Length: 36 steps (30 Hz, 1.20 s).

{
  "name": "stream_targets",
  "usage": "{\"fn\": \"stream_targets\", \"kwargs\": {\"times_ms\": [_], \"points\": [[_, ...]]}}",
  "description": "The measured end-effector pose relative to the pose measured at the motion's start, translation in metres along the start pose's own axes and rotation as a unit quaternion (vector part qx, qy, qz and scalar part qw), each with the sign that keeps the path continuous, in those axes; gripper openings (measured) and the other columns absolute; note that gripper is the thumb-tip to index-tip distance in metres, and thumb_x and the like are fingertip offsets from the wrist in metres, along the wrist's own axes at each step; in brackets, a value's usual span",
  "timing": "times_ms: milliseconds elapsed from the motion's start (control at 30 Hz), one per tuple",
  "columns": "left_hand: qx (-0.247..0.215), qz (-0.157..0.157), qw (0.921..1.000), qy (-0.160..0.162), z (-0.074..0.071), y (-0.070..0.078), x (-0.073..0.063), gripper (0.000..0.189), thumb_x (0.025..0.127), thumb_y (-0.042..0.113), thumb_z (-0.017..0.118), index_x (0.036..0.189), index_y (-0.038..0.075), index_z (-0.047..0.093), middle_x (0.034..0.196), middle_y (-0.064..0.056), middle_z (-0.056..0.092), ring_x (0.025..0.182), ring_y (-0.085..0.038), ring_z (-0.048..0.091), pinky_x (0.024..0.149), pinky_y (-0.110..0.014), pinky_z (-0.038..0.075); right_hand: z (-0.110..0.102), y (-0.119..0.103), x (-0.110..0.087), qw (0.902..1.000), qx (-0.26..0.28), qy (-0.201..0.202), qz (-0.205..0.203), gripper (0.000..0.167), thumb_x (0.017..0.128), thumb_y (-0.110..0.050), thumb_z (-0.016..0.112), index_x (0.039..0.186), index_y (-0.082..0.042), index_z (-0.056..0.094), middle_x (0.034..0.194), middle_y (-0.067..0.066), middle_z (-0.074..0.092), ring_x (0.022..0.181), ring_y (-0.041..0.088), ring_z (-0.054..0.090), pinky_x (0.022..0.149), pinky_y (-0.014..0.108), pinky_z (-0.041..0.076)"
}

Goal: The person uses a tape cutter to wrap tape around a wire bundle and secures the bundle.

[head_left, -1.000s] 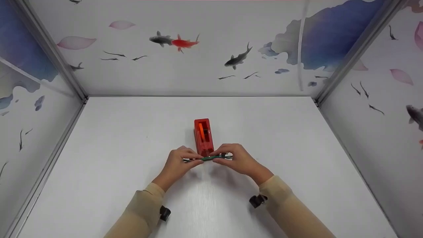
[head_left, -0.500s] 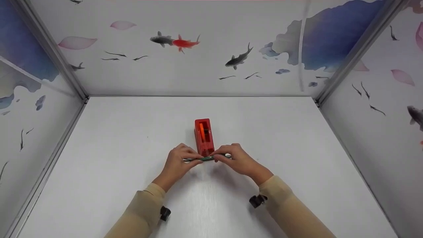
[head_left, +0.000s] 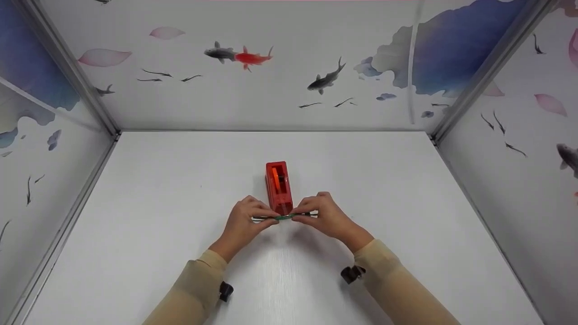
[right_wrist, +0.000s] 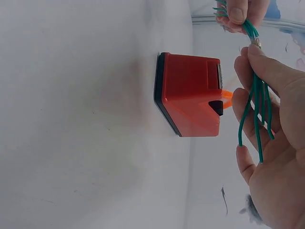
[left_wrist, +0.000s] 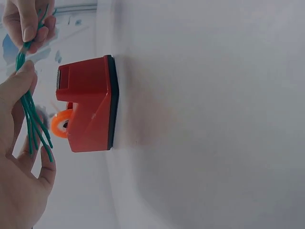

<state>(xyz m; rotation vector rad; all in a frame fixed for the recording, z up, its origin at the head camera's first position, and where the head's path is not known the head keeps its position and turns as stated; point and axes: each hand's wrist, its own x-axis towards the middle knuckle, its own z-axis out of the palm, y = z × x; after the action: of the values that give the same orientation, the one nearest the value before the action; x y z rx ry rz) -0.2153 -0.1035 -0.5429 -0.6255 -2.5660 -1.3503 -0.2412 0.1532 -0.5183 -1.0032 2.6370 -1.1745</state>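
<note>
Both hands meet over the middle of the worktop (head_left: 384, 180), sharing a bundle of green wires (head_left: 284, 217) stretched left to right between them. The left hand (head_left: 244, 221) pinches the bundle between thumb and forefinger, its other fingers loosely bent; wire ends fan out past the grip, alongside the palm. The right hand (head_left: 328, 219) pinches it in the same manner, with the wires splaying beyond its thumb and forefinger too. The fingertips of the two hands sit near each other, and a pale, shiny band (right_wrist: 257, 42) shows on the bundle between them.

The bundle is raised off the worktop, at the near end of a red tape dispenser (left_wrist: 90, 90); whether the two touch cannot be told. The dispenser stands upright on its dark base, a toothed blade (right_wrist: 220, 76) at its near end and an orange roll (left_wrist: 58, 123) toward its far end.

Beige sleeves (head_left: 189, 284) cover both forearms, and a small black device (head_left: 351, 274) sits at each wrist. White walls enclose the worktop at left, right and far side; the far wall (head_left: 280, 99) carries printed fish (head_left: 253, 59), pink petals (head_left: 106, 58) and a blue wash (head_left: 451, 49).
</note>
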Motion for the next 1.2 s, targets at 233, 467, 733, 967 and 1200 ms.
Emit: {"fn": "stream_targets", "kwargs": {"times_ms": [233,467,733,967,1200], "points": [[-0.006,-0.032,0.9988,-0.036,-0.004,0.001,0.004,0.022,0.08,0.027,0.089,0.101,0.032,0.084,0.091,0.017,0.075,0.095,-0.009,0.059,0.087,-0.041,0.05,0.002,-0.002,-0.001,0.9986,-0.031,0.035,-0.026,0.017,0.088,-0.024,0.083,0.105,-0.024,0.084,0.093,-0.013,0.076,0.089,0.005,0.068,0.104,0.054,0.028],[-0.031,-0.085,0.9913,-0.096,-0.009,0.001,0.007,0.027,0.084,0.037,0.086,0.111,0.037,0.081,0.096,0.013,0.073,0.096,-0.012,0.059,0.088,-0.037,0.048,0.004,0.0,-0.002,0.9921,-0.071,0.073,-0.075,0.017,0.086,-0.022,0.084,0.103,-0.024,0.085,0.092,-0.011,0.076,0.092,0.008,0.065,0.099,0.051,0.028],[-0.067,-0.121,0.9827,-0.123,-0.011,-0.001,0.013,0.012,0.09,0.038,0.08,0.101,0.036,0.082,0.099,0.006,0.066,0.101,-0.016,0.056,0.091,-0.038,0.051,0.007,0.002,-0.003,0.981,-0.112,0.107,-0.116,0.018,0.084,-0.018,0.086,0.101,-0.024,0.085,0.091,-0.01,0.076,0.091,0.01,0.064,0.096,0.049,0.03],[-0.087,-0.128,0.978,-0.14,-0.011,-0.002,0.012,0.008,0.092,0.031,0.079,0.1,0.031,0.08,0.102,0.006,0.067,0.103,-0.016,0.058,0.097,-0.042,0.05,0.009,0.002,-0.003,0.9838,-0.107,0.098,-0.105,0.018,0.086,-0.019,0.085,0.103,-0.024,0.085,0.092,-0.01,0.076,0.091,0.007,0.065,0.096,0.05,0.029],[-0.074,-0.106,0.9843,-0.12,-0.01,0.0,0.01,0.01,0.089,0.029,0.083,0.097,0.033,0.082,0.097,0.008,0.068,0.101,-0.017,0.058,0.094,-0.04,0.051,0.007,0.0,-0.001,0.9914,-0.09,0.071,-0.063,0.017,0.088,-0.023,0.084,0.104,-0.025,0.084,0.094,-0.012,0.077,0.085,0.005,0.07,0.098,0.048,0.028]]}}
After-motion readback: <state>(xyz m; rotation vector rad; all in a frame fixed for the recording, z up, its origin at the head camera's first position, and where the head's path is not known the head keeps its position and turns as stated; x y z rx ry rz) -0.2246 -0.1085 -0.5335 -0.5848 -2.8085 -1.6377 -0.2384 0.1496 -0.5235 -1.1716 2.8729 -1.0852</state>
